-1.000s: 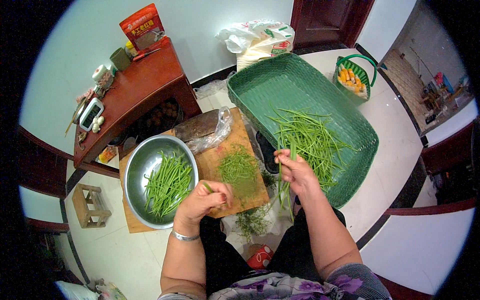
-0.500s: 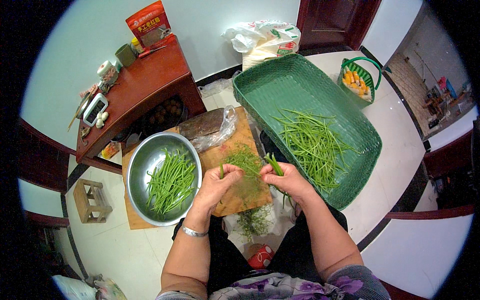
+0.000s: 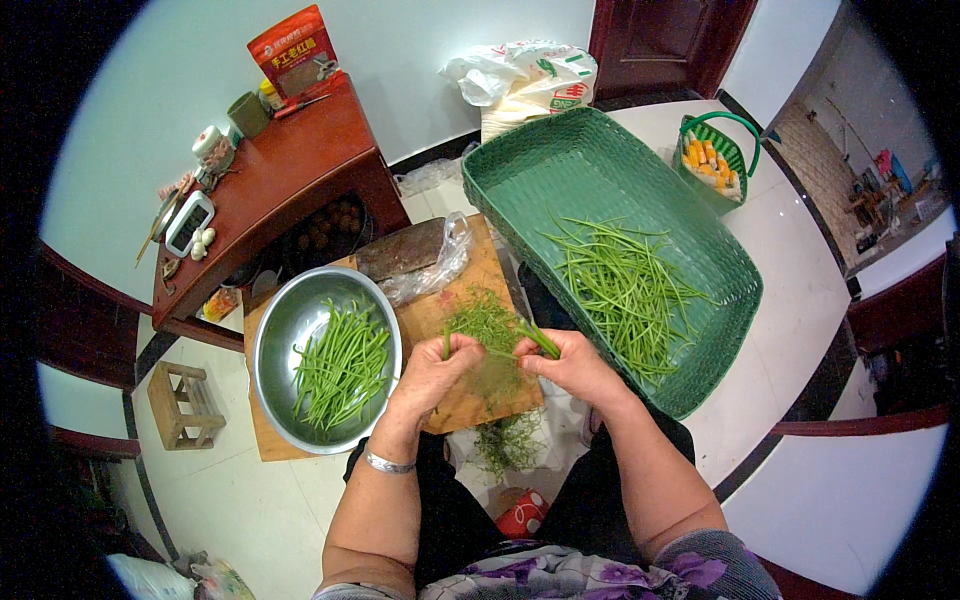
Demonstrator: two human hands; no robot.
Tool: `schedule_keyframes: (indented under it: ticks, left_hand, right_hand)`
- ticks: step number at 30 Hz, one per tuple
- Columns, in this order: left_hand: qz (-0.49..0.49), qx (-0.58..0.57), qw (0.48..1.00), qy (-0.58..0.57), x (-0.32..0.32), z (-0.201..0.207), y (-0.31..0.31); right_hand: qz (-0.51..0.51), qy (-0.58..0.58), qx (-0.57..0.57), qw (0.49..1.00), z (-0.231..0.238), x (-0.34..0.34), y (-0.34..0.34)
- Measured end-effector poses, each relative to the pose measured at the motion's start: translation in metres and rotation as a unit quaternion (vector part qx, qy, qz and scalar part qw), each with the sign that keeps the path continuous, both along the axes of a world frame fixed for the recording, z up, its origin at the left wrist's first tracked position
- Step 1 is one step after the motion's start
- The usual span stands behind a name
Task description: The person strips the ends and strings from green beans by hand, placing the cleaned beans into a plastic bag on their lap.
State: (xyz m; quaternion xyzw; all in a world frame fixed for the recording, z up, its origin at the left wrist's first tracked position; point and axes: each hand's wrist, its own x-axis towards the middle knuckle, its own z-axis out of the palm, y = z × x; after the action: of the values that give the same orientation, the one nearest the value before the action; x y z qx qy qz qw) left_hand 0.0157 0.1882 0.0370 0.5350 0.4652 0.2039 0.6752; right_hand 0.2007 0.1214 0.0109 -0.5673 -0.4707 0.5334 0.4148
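Over the wooden board [image 3: 275, 420], my left hand [image 3: 437, 372] is closed in a pinch, and the tip of a green bean [image 3: 447, 340] sticks up from it. A thin green strand stretches from its fingertips toward my right hand [image 3: 580, 372]. That hand is closed around a few green beans [image 3: 540, 338], which point up and to the left. Beneath both hands lies a loose heap of green trimmings [image 3: 482, 315]. Left of my left hand, cut beans [image 3: 343, 365] fill part of a steel bowl [image 3: 262, 345]. Long whole beans [image 3: 630, 290] lie in the green woven basket [image 3: 545, 150] at right.
A dark cleaver-like slab [image 3: 400, 250] and a clear plastic bag [image 3: 440, 275] lie at the board's far edge. More trimmings [image 3: 508, 445] are on the floor between my legs. A red cabinet [image 3: 290, 140] stands far left, a small wooden stool [image 3: 185, 405] nearer, a handled basket of corn [image 3: 715, 165] far right.
The beans in my right hand have tipped over to the left and lower. Both hands have shifted only slightly, still close together above the board.
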Motion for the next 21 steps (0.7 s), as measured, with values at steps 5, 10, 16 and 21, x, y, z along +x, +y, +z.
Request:
schedule_keyframes:
  ticks: [5,10,16,21]
  left_hand:
    - [-0.014,-0.002,1.000,-0.010,-0.002,-0.007,0.002]
    - [-0.050,0.023,0.999,0.003,-0.004,-0.012,0.003]
    - [-0.059,0.047,0.997,-0.010,-0.005,-0.022,0.003]
    - [-0.008,-0.015,0.999,-0.033,0.001,-0.016,-0.001]
  right_hand:
    - [0.006,-0.041,0.012,0.999,0.003,-0.001,-0.001]
    - [-0.002,-0.031,0.024,0.999,-0.005,0.000,-0.001]
    - [-0.004,-0.053,0.027,0.998,-0.001,0.001,-0.001]
    - [-0.007,-0.026,0.029,0.999,-0.004,-0.001,-0.001]
